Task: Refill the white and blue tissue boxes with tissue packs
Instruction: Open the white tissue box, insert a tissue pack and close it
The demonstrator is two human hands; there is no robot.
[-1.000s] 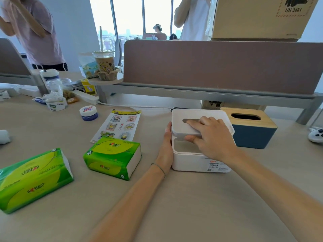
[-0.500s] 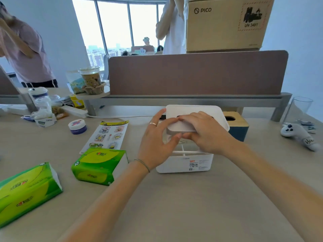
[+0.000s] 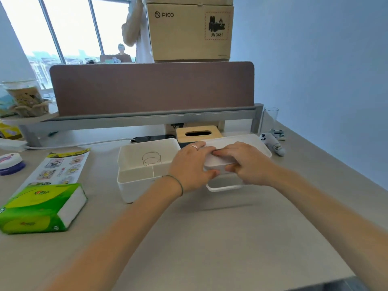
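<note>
The white tissue box [image 3: 134, 183] stands open on the table, with a wire spring visible on its bottom and no tissues inside. Its white lid [image 3: 247, 143] is held just above the table, to the right of the box. My left hand [image 3: 191, 166] and my right hand [image 3: 247, 164] both grip the lid's near edge. Behind them is the blue tissue box with a wooden slotted top [image 3: 198, 133], partly hidden by the lid. One green tissue pack [image 3: 39, 208] lies at the left.
A sticker sheet [image 3: 60, 166] and a small round tin [image 3: 10, 163] lie at the left. A game controller [image 3: 273, 143] and a glass [image 3: 269, 118] sit at the right. A brown desk divider [image 3: 151, 87] bounds the back, with a cardboard carton [image 3: 189, 32] behind.
The lid has come off the white box and moved to the right in both hands. The box's inside now shows. The view has turned right, so the second green pack is out of frame.
</note>
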